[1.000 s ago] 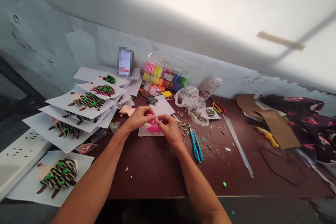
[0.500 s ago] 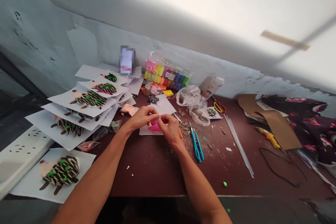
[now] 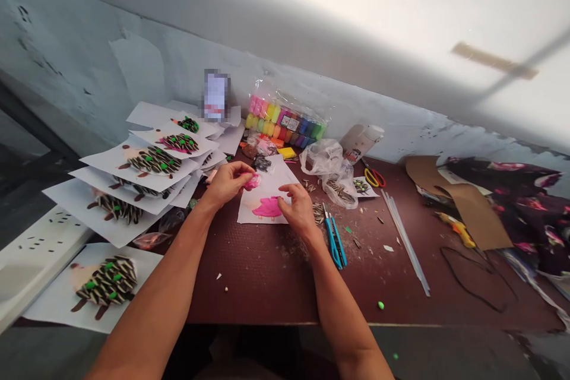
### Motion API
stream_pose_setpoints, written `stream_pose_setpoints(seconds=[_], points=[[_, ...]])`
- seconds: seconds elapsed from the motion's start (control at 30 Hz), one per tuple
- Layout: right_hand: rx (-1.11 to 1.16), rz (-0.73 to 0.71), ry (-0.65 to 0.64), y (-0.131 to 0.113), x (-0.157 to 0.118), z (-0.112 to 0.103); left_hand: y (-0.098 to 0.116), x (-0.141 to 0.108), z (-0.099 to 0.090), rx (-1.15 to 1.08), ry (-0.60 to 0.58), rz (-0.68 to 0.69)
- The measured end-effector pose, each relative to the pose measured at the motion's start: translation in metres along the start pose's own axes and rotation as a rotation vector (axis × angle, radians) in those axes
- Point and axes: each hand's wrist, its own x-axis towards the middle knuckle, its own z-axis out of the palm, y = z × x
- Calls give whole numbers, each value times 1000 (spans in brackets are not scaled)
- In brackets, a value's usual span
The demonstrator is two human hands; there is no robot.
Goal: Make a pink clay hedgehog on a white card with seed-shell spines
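Observation:
My left hand [image 3: 226, 184] pinches a small clear packet of pink clay [image 3: 253, 181] between thumb and fingertips, above the white paper. Apart from it, my right hand [image 3: 298, 208] holds nothing, its fingers parted and slightly curled over the paper's right side. On this white paper [image 3: 278, 173] lies a flattened pink clay shape [image 3: 267, 207], the body of a hedgehog figure with a pale snout at its left. My right fingertips hover at the shape's right end; I cannot tell whether they touch it. Striped sunflower seeds [image 3: 318, 212] lie just beyond my right hand.
Finished hedgehog pictures [image 3: 154, 160] are stacked at the left, above a white power strip [image 3: 40, 249]. A turquoise cutter [image 3: 335, 240], scissors [image 3: 374, 177], glue sticks [image 3: 405, 243] and a yellow glue gun [image 3: 458, 228] lie right. Clay pots [image 3: 285, 124] stand behind.
My hands have moved apart. The left carries the pink packet up and left, while the right has let go and opened, uncovering the pink shape on the paper.

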Motion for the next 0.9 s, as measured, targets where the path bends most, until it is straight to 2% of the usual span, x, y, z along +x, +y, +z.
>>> stream_pose_setpoints(seconds=[0.17, 0.4, 0.57, 0.8, 0.9], points=[[-226, -24, -77, -7, -5, 5, 1, -1, 4, 3, -11, -11], [-516, 30, -214, -20, -9, 14, 1, -2, 5, 31, -16, -5], [-609, -28, -303, -25, -9, 8, 1, -1, 6, 21, -34, -16], [-530, 44, -239, -29, -10, 1, -5, -2, 5, -29, -87, -24], [-504, 56, -183, -28, -8, -2, -13, 2, 2, 17, -67, 15]])
